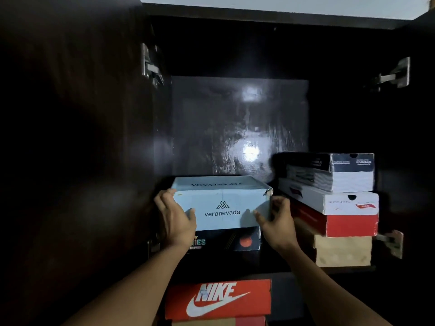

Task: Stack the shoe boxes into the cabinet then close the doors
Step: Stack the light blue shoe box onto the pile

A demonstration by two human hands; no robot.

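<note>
A light blue "veranevada" shoe box (221, 203) rests on a black shoe box (244, 241) inside the dark cabinet (235, 128). My left hand (175, 217) grips the blue box's left front corner. My right hand (275, 220) holds its right front corner. To the right stands a stack of four boxes: black-and-white (341, 175) on top, then white (346, 203), red (348, 224) and tan (341, 250). Below my arms, outside the shelf, lies a red Nike box (219, 300).
Both cabinet doors are swung open: the left door (70, 137) fills the left side, the right door (416, 137) the right edge. Metal hinges (150, 67) (395, 75) show on both sides. Above the blue box the shelf space is dark and glossy.
</note>
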